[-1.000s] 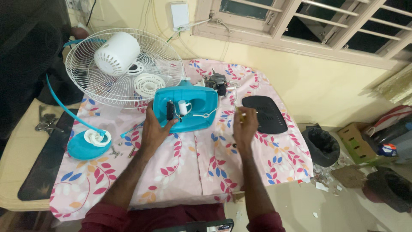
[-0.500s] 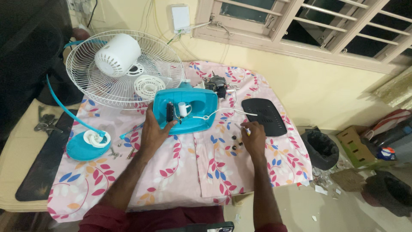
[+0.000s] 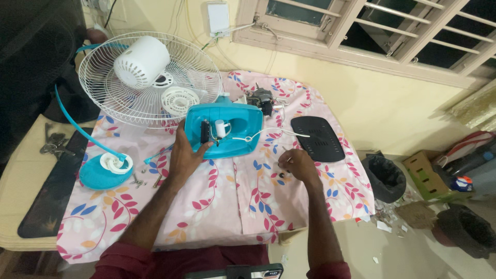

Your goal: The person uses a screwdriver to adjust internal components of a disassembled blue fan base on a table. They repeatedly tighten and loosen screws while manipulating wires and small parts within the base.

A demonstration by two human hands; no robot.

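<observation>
At the far left edge of the bench (image 3: 20,181) lies one bunch of keys (image 3: 51,145) beside one long dark mat (image 3: 54,194) that runs along the floral cloth (image 3: 217,206). On the cloth's left part sits one round teal fan base (image 3: 95,174) with a white collar in it, and one thin teal hoop (image 3: 77,124) arcs up from it. Just right of the base lie a few small screws (image 3: 138,181); their count is not clear. Behind stands one white wire fan guard (image 3: 150,77) carrying one white motor cover (image 3: 140,61) and one smaller white ribbed disc (image 3: 179,99).

The left hand (image 3: 185,155) grips the near left edge of the one teal fan housing (image 3: 227,129), thumb inside on a dark part, fingers clenched on the shell. The housing sits mid-cloth, open side up, touching the guard's rim. One motor (image 3: 262,98) lies just behind it, and one white cord (image 3: 268,133) trails right.

The right hand (image 3: 297,163) rests on the cloth with fingertips pinched; what it pinches is too small to tell. One black oval cover (image 3: 318,138) lies just beyond it, near the cloth's right edge. The widest open room is the near half of the cloth, between the forearms.

Off the bench at right stands one black-lined bin (image 3: 385,178).
</observation>
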